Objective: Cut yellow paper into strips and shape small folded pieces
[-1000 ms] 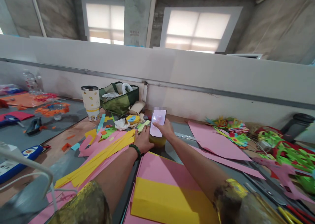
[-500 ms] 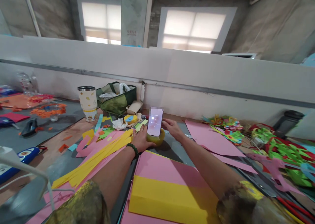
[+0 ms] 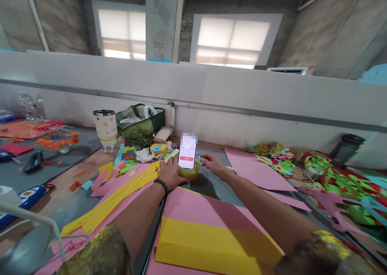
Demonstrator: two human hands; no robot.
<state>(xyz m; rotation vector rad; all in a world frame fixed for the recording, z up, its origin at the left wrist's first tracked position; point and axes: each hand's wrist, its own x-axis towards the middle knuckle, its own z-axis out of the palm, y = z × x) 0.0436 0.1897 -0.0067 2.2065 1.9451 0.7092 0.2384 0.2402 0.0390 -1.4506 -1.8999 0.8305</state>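
Observation:
A phone (image 3: pixel 186 156) with a lit screen, showing a row of digits and a red bar, leans upright against a yellowish roll of tape (image 3: pixel 192 173). My left hand (image 3: pixel 169 172) lies at the left side of the phone and roll, fingers stretched and thumb along the roll's base. A green bead bracelet circles its wrist. To the right of the phone is my right hand (image 3: pixel 214 165), fingers loosely bent and a little apart, with nothing visible held. Pink sheets (image 3: pixel 208 204) with a folded yellow sheet (image 3: pixel 211 242) on top lie below my hands.
Yellow paper strips (image 3: pixel 121 198) and scraps spread to the left, near a yellow tape measure (image 3: pixel 158 148). A tumbler (image 3: pixel 105 130) and green bag (image 3: pixel 142 126) stand behind. On the right are pink paper (image 3: pixel 256 168), a pink glue gun (image 3: pixel 329 204) and paper flowers (image 3: pixel 278 156).
The phone screen has changed from a dotted pattern to digits with a red bar. My right hand has drawn slightly away from the phone's edge. My left hand stays in place.

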